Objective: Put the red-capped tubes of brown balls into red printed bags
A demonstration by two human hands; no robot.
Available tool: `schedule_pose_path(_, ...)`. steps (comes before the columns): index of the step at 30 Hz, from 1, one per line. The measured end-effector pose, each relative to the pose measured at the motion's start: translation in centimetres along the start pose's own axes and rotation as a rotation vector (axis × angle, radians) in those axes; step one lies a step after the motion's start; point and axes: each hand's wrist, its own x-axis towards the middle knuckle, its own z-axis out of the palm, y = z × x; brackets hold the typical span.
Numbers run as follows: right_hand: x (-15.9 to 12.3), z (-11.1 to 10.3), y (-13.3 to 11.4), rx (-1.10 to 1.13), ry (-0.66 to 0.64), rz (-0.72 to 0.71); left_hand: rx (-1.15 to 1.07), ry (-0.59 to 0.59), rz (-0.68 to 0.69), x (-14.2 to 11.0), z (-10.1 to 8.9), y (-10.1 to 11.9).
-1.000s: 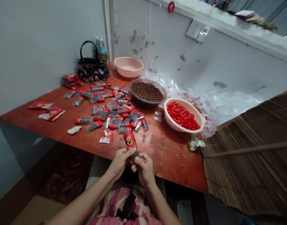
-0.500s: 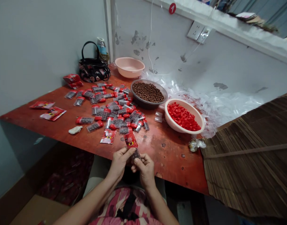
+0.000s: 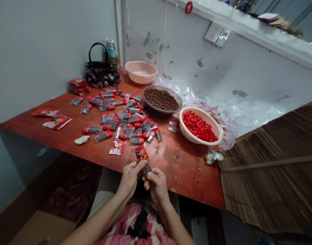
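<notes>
Over the table's front edge, my left hand pinches a red printed packet at its lower end. My right hand has its fingers closed on a small clear container of brown balls, which meets the packet at my left thumb. Fingers cover part of the container, so I cannot tell whether it is inside the packet. Just beyond lies another red packet, flat on the table. Behind it spreads a pile of filled clear containers with red caps.
A grey bowl of brown balls and a pale bowl of red caps stand behind. Clear empty containers heap along the wall. A pink basin, black handbag and more packets sit farther left; brown slatted material is right.
Both hands keep their hold and shift only slightly. The packet and container tilt a little, and the whole view moves marginally.
</notes>
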Motion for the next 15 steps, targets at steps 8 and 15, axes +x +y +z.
schedule_pose_path(8,-0.68,-0.04,0.28,-0.183,0.108,-0.094,0.039,-0.071,-0.107,-0.32,-0.72,-0.26)
schedule_pose_path(15,-0.16,-0.5,0.51,-0.016,0.006,0.017,-0.122,-0.077,-0.114,-0.64,-0.61,-0.01)
